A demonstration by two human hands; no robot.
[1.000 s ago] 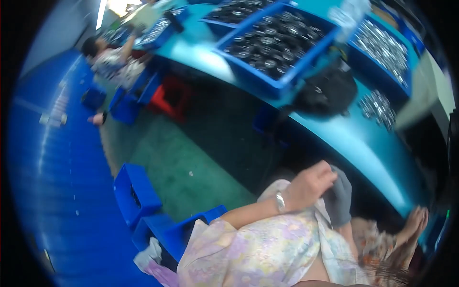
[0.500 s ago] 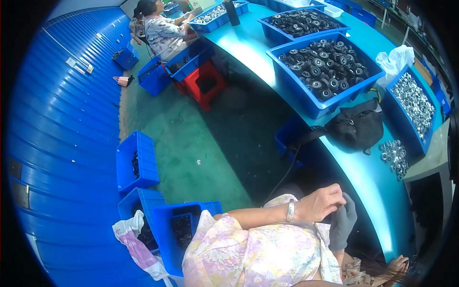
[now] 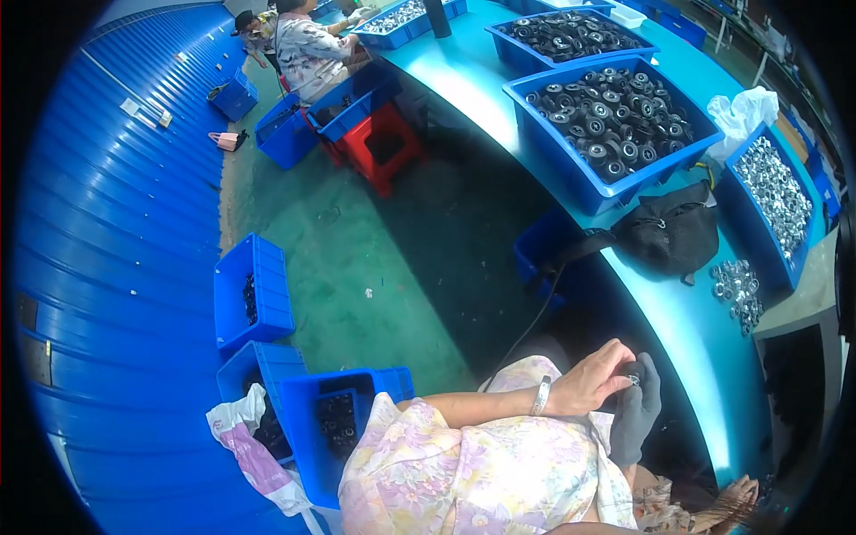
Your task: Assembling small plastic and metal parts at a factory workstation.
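Note:
My left hand (image 3: 588, 378), bare with a silver bracelet on its wrist, pinches a small black wheel (image 3: 633, 368) with a shiny metal part at its side. My right hand (image 3: 635, 410), in a grey glove, is closed round the same wheel from the other side. Fingers cover most of the wheel. Both hands are together above my lap, left of the curved table edge. On the table, a blue bin (image 3: 615, 188) holds many black wheels with silver hubs. A pile of small metal rings (image 3: 736, 294) lies nearer my hands.
A black bag (image 3: 667, 234) sits between that bin and a blue bin of metal parts (image 3: 796, 259). Another wheel bin (image 3: 522, 64) stands farther back. Blue crates (image 3: 267, 294) line the floor at left. A red stool (image 3: 379, 165) stands near a seated person (image 3: 312, 58). Someone's hand (image 3: 736, 495) shows lower right.
My fingers have shifted, and the black wheel with its metal part now shows between them. At the far left, another person's head and shoulder show more than before. The view has shifted slightly.

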